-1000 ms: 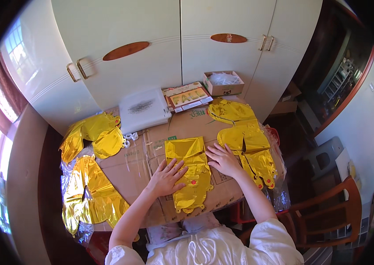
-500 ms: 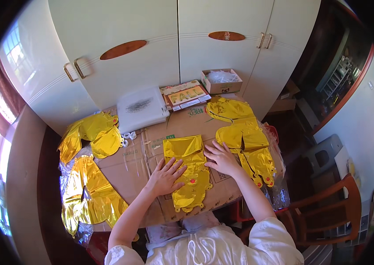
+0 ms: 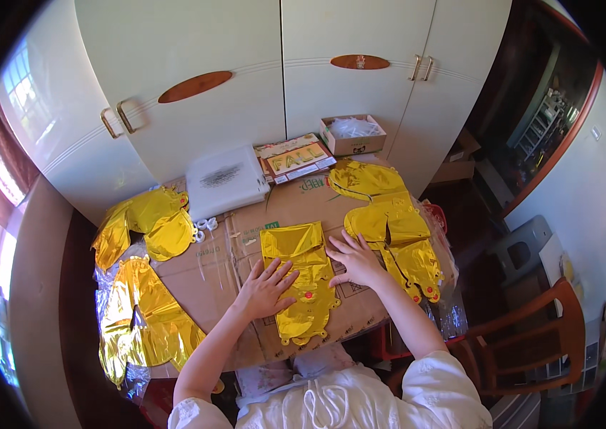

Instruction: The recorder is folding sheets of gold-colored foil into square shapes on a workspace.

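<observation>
A flat gold foil balloon [image 3: 304, 323] lies folded in front of me, its upper flap turned over and a small red dot on its lower half. My left hand [image 3: 265, 290] rests palm down on its left edge, fingers spread. On the opposite side, my right hand [image 3: 358, 262] is open too, with its fingertips at or just beside the foil's right edge. Neither hand grips anything. To the right lies a pile of gold foil balloons [image 3: 391, 222]. At the left are more of them, one gold balloon [image 3: 142, 222] farther back and another [image 3: 145, 314] nearer me.
Flattened cardboard [image 3: 210, 286] covers the table. Along its back stand a stack of clear plastic bags [image 3: 226, 182], a printed flat package [image 3: 296, 159] and a small box [image 3: 353, 136] of clear plastic pieces. White ribbon rolls [image 3: 204, 227] lie nearby. A wooden chair [image 3: 525, 343] stands at the right.
My right thumb has spread downward, away from the fingers. The left hand stays on the foil. The whole view has shifted slightly.
</observation>
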A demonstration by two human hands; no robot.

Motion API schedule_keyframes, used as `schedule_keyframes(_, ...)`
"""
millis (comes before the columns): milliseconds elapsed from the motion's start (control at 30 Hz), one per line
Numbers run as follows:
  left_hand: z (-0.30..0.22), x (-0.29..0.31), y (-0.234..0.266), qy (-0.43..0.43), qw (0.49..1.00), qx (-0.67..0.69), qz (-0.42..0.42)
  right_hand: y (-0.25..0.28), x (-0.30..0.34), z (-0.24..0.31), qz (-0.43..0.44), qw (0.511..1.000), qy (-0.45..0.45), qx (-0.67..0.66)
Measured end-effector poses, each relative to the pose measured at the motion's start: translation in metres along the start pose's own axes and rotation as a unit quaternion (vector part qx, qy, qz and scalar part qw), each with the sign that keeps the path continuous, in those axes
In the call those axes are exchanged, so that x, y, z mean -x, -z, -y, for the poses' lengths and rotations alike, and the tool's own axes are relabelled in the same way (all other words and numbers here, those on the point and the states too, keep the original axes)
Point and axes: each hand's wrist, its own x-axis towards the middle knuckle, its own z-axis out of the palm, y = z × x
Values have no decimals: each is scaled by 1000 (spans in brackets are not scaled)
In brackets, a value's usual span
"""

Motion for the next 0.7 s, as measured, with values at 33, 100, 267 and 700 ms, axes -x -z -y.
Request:
schedule_keyframes(33, -1, -1, 4, -3, 1000, 4, -4, -1, 0, -1, -5, 1000, 7, 1)
schedule_keyframes(100, -3, -4, 13, -5, 999, 34, -5, -3, 0, -3, -16, 1000, 21, 3)
schedule_keyframes(267, -11, -38, 46, -26, 997, 70, 17, -11, 13, -1, -118, 991, 32, -50)
schedule_keyframes(700, 4, -84, -16, 57, 996, 61, -39, -23, 36, 39, -144, 989, 16, -31)
